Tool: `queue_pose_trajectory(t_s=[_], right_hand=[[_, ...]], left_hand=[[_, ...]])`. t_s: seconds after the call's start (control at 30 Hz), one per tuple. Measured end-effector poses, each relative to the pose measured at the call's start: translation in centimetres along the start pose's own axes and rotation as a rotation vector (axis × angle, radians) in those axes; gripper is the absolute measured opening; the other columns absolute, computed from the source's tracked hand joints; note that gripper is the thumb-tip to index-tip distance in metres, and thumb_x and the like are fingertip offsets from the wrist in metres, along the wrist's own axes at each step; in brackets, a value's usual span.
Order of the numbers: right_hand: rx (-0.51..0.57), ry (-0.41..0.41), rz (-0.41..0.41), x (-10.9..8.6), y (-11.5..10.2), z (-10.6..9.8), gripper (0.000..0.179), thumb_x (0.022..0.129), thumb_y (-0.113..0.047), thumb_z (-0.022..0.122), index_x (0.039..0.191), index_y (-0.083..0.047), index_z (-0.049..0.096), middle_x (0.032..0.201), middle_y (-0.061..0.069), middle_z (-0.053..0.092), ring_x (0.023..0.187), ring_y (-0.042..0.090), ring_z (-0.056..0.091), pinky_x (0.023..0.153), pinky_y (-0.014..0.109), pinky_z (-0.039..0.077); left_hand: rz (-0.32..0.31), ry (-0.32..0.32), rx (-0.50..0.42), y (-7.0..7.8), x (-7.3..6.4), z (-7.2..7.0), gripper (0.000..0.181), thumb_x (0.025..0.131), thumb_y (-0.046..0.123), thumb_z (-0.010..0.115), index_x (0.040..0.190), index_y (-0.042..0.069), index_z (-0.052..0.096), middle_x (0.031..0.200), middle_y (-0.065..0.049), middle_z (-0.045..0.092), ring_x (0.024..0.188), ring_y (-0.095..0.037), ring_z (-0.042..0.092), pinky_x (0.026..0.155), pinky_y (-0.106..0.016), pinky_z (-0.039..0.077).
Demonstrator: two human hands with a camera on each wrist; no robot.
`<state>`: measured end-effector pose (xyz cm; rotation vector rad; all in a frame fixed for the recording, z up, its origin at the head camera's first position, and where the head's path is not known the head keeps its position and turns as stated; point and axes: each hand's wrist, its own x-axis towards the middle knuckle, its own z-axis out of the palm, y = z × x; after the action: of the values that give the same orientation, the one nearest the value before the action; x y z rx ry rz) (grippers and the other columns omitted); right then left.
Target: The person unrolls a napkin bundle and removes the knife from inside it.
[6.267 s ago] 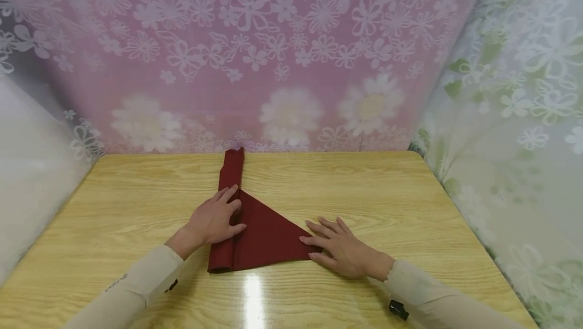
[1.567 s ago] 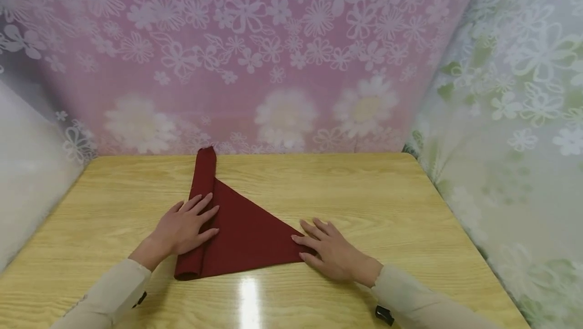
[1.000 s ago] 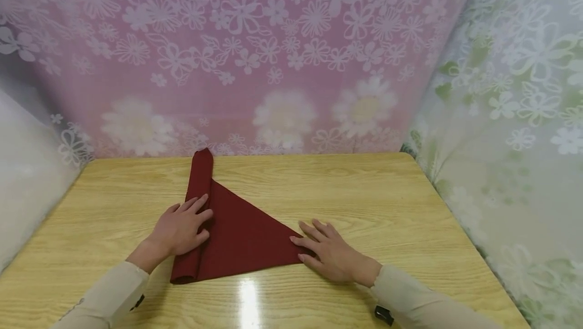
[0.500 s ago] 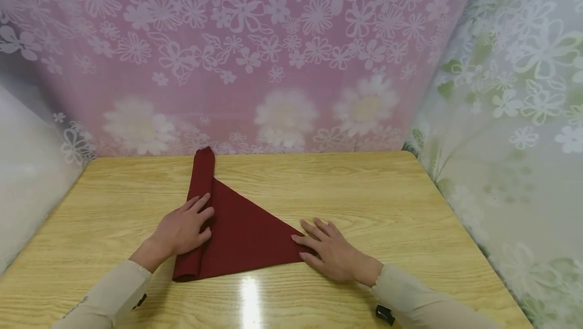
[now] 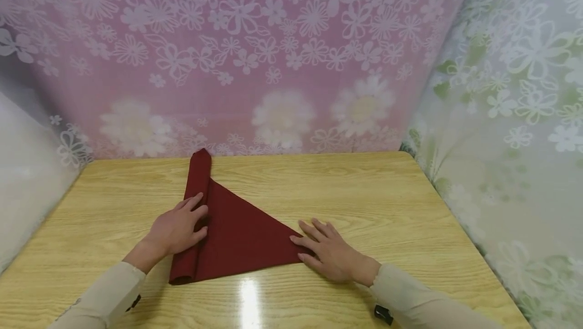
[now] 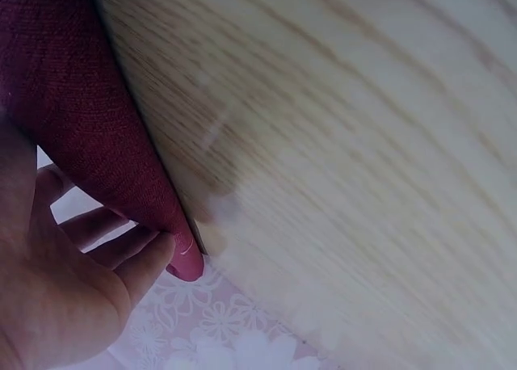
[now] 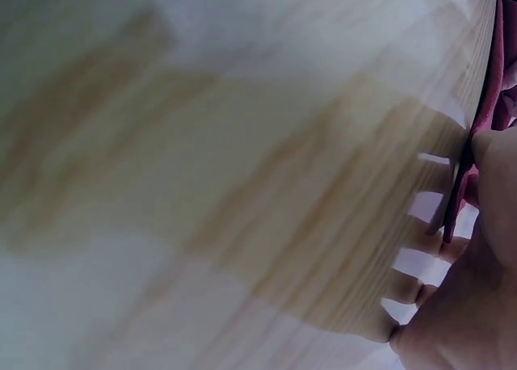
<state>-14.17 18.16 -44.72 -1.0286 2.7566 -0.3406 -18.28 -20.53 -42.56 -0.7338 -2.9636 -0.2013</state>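
A dark red cloth [image 5: 246, 233] lies on the table, its left part rolled into a tube and its right part flat, narrowing to a corner. My left hand [image 5: 175, 228] rests over the rolled part [image 5: 199, 172], fingers lightly bent across its top and the thumb at its right side. In the left wrist view those fingers [image 6: 145, 261] touch the woven tube [image 6: 89, 119]. With fingers spread, my right hand [image 5: 334, 255] presses the cloth's pointed right corner to the tabletop. The right wrist view catches the cloth's edge [image 7: 487, 103] beside that hand [image 7: 464, 305], low over the wood.
The wood-grain table [image 5: 387, 192] reaches back to a pink flowered curtain [image 5: 282, 66], which the tube's far end meets. A pale curtain with green leaves [image 5: 514, 141] hangs along the right side, and a whitish one [image 5: 27, 167] on the left.
Since the earliest frame, the tube and my left hand have moved left, and the flat part has widened. In the last second they have shifted only slightly left. My right hand stays at the corner.
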Motion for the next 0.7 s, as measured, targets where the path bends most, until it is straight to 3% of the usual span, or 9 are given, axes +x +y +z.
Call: queue_pose_trajectory(t_s=[0.33, 0.7], right_hand=[[-0.003, 0.004, 0.002, 0.0, -0.2, 0.1, 0.049, 0.104, -0.044, 0.031, 0.148, -0.023, 0.04, 0.158, 0.009, 0.017, 0.143, 0.036, 0.008, 0.109, 0.062, 0.01], [-0.008, 0.015, 0.002, 0.0, -0.2, 0.1, 0.049, 0.104, -0.043, 0.03, 0.148, -0.024, 0.04, 0.158, 0.008, 0.017, 0.143, 0.036, 0.008, 0.109, 0.061, 0.01]], left_hand=[[-0.022, 0.012, -0.049, -0.3, -0.2, -0.4, 0.014, 0.083, 0.011, 0.062, 0.097, 0.012, 0.058, 0.142, -0.027, 0.039, 0.117, -0.046, 0.048, 0.048, -0.032, 0.039], [-0.069, -0.005, -0.028, -0.9, -0.8, -1.4, 0.037, 0.085, 0.012, 0.061, 0.121, 0.007, 0.061, 0.143, -0.03, 0.035, 0.113, -0.048, 0.05, 0.048, -0.033, 0.042]])
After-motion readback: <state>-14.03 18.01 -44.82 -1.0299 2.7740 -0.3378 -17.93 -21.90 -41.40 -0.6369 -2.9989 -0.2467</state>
